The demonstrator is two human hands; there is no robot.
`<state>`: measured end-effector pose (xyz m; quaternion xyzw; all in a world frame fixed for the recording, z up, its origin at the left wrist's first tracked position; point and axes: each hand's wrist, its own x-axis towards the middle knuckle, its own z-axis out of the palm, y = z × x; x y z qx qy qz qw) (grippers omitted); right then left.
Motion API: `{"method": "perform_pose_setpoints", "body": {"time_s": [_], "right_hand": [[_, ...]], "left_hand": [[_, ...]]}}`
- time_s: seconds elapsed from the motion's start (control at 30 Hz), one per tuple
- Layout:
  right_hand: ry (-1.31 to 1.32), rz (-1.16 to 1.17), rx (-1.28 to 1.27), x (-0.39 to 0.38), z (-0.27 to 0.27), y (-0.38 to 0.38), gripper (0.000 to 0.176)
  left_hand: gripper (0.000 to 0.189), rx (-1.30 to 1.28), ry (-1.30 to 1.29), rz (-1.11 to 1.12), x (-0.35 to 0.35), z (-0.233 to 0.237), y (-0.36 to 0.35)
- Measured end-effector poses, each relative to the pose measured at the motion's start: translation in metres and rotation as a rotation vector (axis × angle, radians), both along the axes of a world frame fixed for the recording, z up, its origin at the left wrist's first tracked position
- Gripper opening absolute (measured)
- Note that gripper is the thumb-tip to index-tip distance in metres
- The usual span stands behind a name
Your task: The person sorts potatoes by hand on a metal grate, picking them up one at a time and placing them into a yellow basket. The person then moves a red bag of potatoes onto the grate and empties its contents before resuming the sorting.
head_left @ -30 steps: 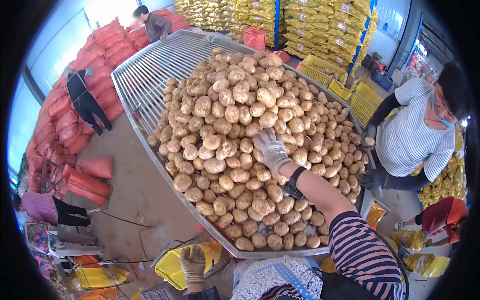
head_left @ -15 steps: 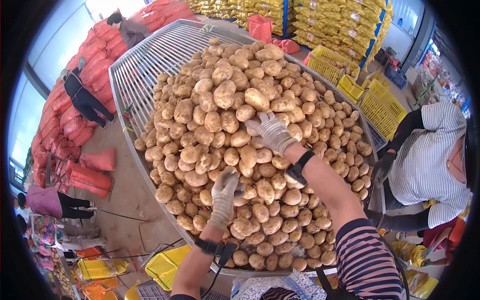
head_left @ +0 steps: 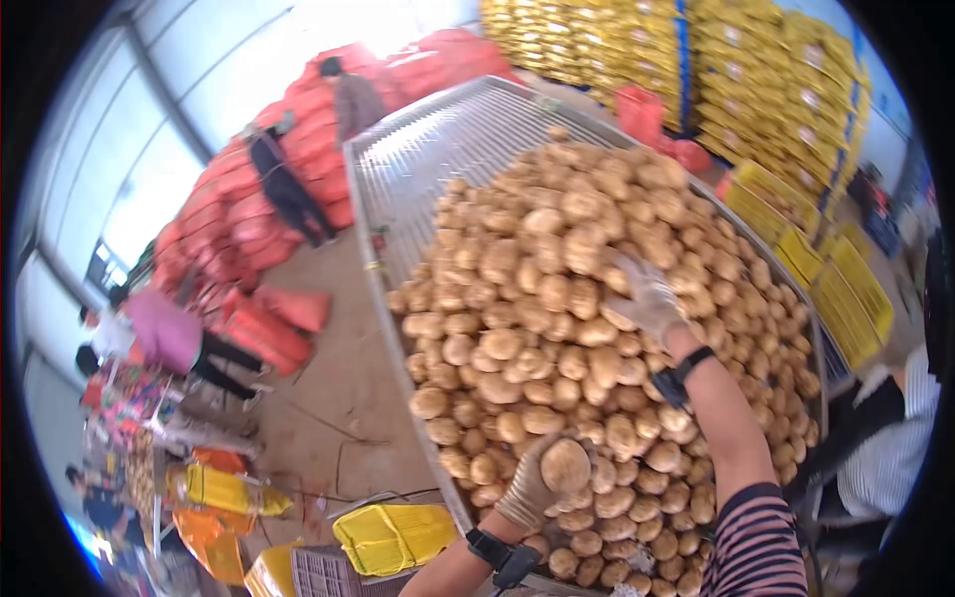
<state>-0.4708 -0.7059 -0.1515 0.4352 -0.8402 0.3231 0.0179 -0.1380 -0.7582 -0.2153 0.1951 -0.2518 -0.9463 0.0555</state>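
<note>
A large heap of brown potatoes (head_left: 502, 343) covers much of a slatted metal table (head_left: 428, 149). My left hand (head_left: 529, 490), in a pale knitted glove, is wrapped around a single potato (head_left: 565, 466) at the near left side of the heap. Gloved the same way, my right hand (head_left: 649, 300) rests against the upper middle of the heap. Its fingers are spread over the potatoes and the thumb stands apart; nothing is gripped in it. Dark bands circle both wrists.
Red sacks (head_left: 229, 219) are stacked at the back left, yellow sacks (head_left: 766, 99) at the back right. Yellow crates (head_left: 851, 294) line the right side. A co-worker in a striped shirt (head_left: 885, 463) stands close on the right. A yellow folded sack (head_left: 396, 537) lies on a crate at lower left.
The view has swung left, shifting the scene rightward. My left hand has drawn nearer to me and now holds a potato. My right hand stays on the heap.
</note>
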Motion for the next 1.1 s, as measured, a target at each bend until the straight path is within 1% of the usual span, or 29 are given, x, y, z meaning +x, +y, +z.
{"method": "perform_pose_setpoints", "body": {"time_s": [0.03, 0.1, 0.13, 0.17, 0.23, 0.27, 0.3, 0.33, 0.37, 0.4, 0.43, 0.47, 0.5, 0.53, 0.57, 0.6, 0.63, 0.7, 0.73, 0.77, 0.8, 0.83, 0.87, 0.9, 0.93, 0.97, 1.0, 1.03, 1.1], "right_hand": [[-0.031, -0.088, 0.042, 0.010, 0.012, 0.000, 0.079], [-0.052, -0.224, -0.082, 0.000, -0.004, 0.004, 0.073], [-0.093, -0.296, -0.180, 0.013, -0.006, 0.005, 0.072], [-0.077, -0.261, -0.184, 0.037, -0.006, 0.004, 0.072], [-0.571, -0.064, -0.629, 0.090, 0.000, 0.019, 0.067], [-0.506, -0.022, -0.533, 0.127, 0.009, 0.020, 0.059], [-0.739, 0.109, -0.483, 0.172, 0.015, 0.024, 0.054], [-0.981, 0.193, -0.446, 0.183, -0.034, 0.025, 0.061], [-0.961, 0.310, -0.276, 0.231, -0.007, 0.019, 0.035], [-0.755, 0.360, -0.322, 0.296, 0.029, 0.006, 0.024], [-0.306, 0.474, -0.165, 0.318, 0.032, -0.003, 0.019], [-0.083, 0.599, -0.229, 0.338, 0.013, -0.015, 0.018], [-0.046, 0.588, -0.153, 0.355, 0.016, -0.021, 0.018], [-0.170, 0.547, -0.292, 0.374, 0.018, -0.027, 0.018], [-0.518, 0.318, -0.330, 0.394, 0.023, -0.036, 0.016], [-0.826, 0.166, -0.323, 0.401, 0.026, -0.041, 0.019], [-1.143, 0.124, -0.357, 0.420, 0.038, -0.044, 0.025], [-1.071, 0.393, -0.489, 0.469, 0.020, -0.054, 0.033], [-1.072, 0.382, -0.480, 0.484, 0.015, -0.059, 0.033], [-0.753, 0.534, -0.359, 0.496, 0.010, -0.064, 0.035], [-0.424, 0.669, -0.227, 0.505, 0.005, -0.069, 0.037], [-0.543, 0.643, -0.146, 0.512, -0.008, -0.070, 0.036], [-0.730, 0.543, -0.094, 0.516, -0.021, -0.070, 0.033], [-0.912, 0.426, -0.057, 0.515, -0.032, -0.065, 0.030], [-0.877, 0.377, -0.068, 0.510, -0.041, -0.054, 0.030], [-0.827, 0.311, -0.036, 0.505, -0.049, -0.043, 0.029], [-0.780, 0.251, -0.003, 0.497, -0.057, -0.034, 0.028], [-0.756, 0.220, -0.012, 0.482, -0.069, -0.024, 0.028], [-0.234, 0.289, 0.163, 0.448, -0.084, 0.002, 0.030]], "left_hand": [[0.031, -0.050, 0.149, -0.036, 0.018, -0.010, -0.005], [0.038, 0.329, 0.140, -0.076, 0.040, 0.000, -0.017], [0.049, 0.271, 0.000, -0.050, 0.053, 0.024, -0.019], [0.049, 0.268, 0.024, -0.020, 0.069, 0.039, -0.026], [0.066, 0.069, -0.020, -0.125, 0.101, 0.054, -0.039], [0.081, 0.060, -0.001, -0.158, 0.114, 0.050, -0.043], [0.081, 0.073, 0.007, -0.138, 0.126, 0.052, -0.046], [0.084, 0.050, 0.049, -0.161, 0.139, 0.056, -0.048], [0.087, 0.034, 0.086, -0.184, 0.152, 0.058, -0.048], [0.088, -0.064, 0.086, -0.111, 0.160, 0.052, -0.046], [0.076, -0.138, 0.041, -0.026, 0.170, 0.050, -0.045], [0.063, -0.002, -0.157, -0.052, 0.189, 0.055, -0.049], [0.055, 0.313, -0.101, 0.007, 0.206, 0.011, -0.052], [0.063, 0.507, 0.402, -0.158, 0.231, 0.007, -0.066], [0.061, 0.463, 0.051, -0.032, 0.251, 0.033, -0.068], [0.069, 0.387, -0.004, 0.151, 0.263, 0.034, -0.067], [0.073, 0.470, 0.146, 0.123, 0.283, 0.024, -0.075], [0.072, 0.480, 0.302, 0.076, 0.306, 0.017, -0.084], [0.072, 0.477, 0.285, 0.092, 0.316, 0.008, -0.086], [0.072, 0.488, 0.285, 0.085, 0.328, 0.000, -0.087], [0.075, 0.470, 0.169, 0.165, 0.344, -0.009, -0.085], [0.080, 0.451, 0.058, 0.232, 0.357, -0.021, -0.082], [0.079, 0.403, -0.036, 0.240, 0.374, -0.043, -0.080], [0.080, 0.680, 0.123, 0.233, 0.396, -0.063, -0.079], [0.079, 0.423, -0.013, 0.326, 0.395, -0.033, -0.076], [0.076, 0.453, -0.054, 0.444, 0.409, -0.055, -0.076], [0.070, 0.507, -0.045, 0.514, 0.432, -0.095, -0.085], [0.065, 0.528, -0.045, 0.552, 0.445, -0.112, -0.092], [0.063, 0.548, -0.265, 0.724, 0.469, -0.157, -0.109]]}}
